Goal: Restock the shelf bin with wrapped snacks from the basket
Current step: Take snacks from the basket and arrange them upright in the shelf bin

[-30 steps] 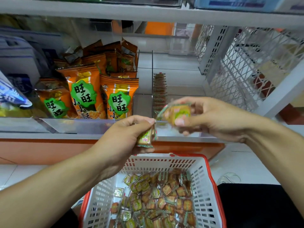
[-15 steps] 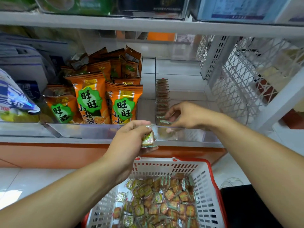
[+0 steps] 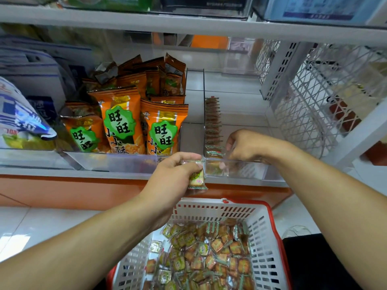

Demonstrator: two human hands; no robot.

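Left hand clamped on wrapped snack just before shelf bin; right hand inside bin, fingers curled, grip unclear.

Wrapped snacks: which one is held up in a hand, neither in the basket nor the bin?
The green-and-pink wrapped snack gripped in the left hand, above the basket; no other snack is lifted.
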